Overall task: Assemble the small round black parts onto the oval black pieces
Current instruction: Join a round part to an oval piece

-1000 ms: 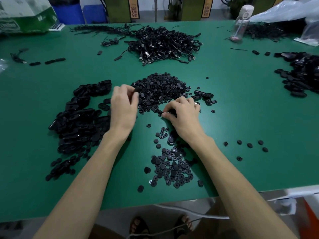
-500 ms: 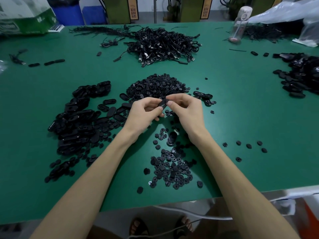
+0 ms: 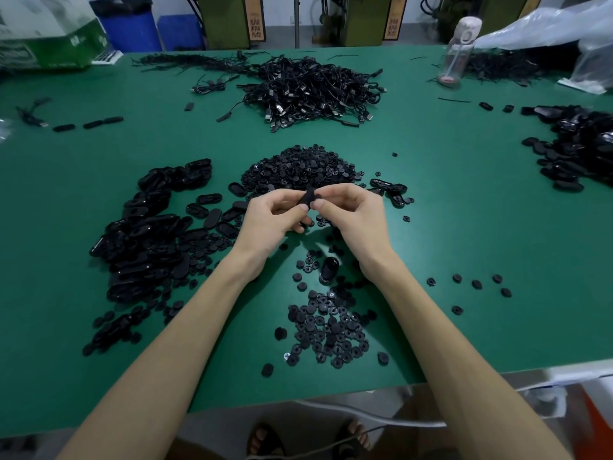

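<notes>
Both hands meet above the middle of the green table. My left hand (image 3: 270,219) pinches an oval black piece (image 3: 307,198) between thumb and fingers. My right hand (image 3: 353,217) pinches the same piece from the right; a small round part under its fingertips cannot be made out. Behind the hands lies a heap of small round black parts (image 3: 302,169). A large pile of oval black pieces (image 3: 146,227) spreads at the left. Nearer me lies a second scatter of round parts (image 3: 328,330), with one glossy oval piece (image 3: 328,269) beside it.
A tangle of black cables (image 3: 315,88) sits at the back centre. More oval pieces (image 3: 577,147) are heaped at the right edge. A clear bottle (image 3: 457,51) and plastic bags (image 3: 564,28) stand back right, a box (image 3: 43,38) back left. A few round parts (image 3: 476,283) lie at the right.
My hands left the piles, the left from the oval pieces and the right from the round parts, and came together lifted above the table, now both pinching one oval piece.
</notes>
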### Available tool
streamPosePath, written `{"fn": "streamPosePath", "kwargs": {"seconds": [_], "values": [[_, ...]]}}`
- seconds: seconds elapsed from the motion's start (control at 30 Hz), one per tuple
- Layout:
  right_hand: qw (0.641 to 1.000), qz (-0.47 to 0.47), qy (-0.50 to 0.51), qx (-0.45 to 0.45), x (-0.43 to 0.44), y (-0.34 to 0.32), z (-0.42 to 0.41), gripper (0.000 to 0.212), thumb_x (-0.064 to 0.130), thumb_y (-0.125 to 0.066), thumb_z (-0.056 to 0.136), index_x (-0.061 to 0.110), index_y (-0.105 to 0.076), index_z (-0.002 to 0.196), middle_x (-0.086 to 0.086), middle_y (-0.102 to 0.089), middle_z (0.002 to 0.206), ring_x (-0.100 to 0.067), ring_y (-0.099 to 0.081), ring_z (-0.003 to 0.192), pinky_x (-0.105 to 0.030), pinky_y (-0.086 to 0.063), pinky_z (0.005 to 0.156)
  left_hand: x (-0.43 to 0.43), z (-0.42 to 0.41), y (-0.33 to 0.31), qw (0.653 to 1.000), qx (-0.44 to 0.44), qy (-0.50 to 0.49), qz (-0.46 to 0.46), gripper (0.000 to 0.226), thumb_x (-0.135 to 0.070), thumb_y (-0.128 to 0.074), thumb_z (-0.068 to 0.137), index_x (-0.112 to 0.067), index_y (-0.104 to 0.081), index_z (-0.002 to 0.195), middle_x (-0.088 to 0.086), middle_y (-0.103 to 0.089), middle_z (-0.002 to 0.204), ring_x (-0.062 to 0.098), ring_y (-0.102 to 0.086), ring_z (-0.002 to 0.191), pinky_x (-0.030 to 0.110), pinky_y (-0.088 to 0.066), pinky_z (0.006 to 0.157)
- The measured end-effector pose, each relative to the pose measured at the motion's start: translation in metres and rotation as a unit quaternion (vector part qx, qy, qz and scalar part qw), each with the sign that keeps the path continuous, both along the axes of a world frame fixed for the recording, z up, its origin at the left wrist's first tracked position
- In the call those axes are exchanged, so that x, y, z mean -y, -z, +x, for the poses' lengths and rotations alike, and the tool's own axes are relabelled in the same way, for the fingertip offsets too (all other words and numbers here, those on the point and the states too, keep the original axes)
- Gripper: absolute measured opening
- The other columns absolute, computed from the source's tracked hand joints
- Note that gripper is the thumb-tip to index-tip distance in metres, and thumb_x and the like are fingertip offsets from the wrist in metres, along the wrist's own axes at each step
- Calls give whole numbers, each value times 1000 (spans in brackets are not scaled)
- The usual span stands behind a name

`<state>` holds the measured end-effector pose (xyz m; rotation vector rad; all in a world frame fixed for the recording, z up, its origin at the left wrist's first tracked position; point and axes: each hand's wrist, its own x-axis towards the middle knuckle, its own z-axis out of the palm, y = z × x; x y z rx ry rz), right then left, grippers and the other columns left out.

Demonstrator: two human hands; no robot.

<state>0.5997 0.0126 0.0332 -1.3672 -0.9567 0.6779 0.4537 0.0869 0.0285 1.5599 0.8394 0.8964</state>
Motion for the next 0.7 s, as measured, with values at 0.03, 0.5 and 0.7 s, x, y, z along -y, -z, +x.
{"fn": "streamPosePath", "kwargs": {"seconds": [0.03,0.5,0.7], "values": [[1000,0,2,-2,0,0,0,11,7,-77,89,11,-76,100,-6,-79,93,-16,-74,89,-27,-58,81,0,0,0,1000,4,-1,-3,18,-3,-68,96,-18,-76,103,1,-78,87,13,-73,80,23,-57,71],[1000,-4,-4,-30,1,-2,-1,7,11,-72,95,18,-74,95,-5,-73,85,-11,-65,77,-21,-52,65,0,0,-1,999,27,-6,-42,16,-6,-69,98,-20,-76,101,11,-78,95,21,-75,88,25,-59,76],[999,-2,17,-28,0,-2,0,5,14,-75,92,18,-74,95,-13,-77,91,-14,-69,78,-23,-52,66,-1,0,0,999,23,0,-40,14,-4,-70,96,-10,-75,107,16,-78,97,21,-76,88,24,-59,76]]}}
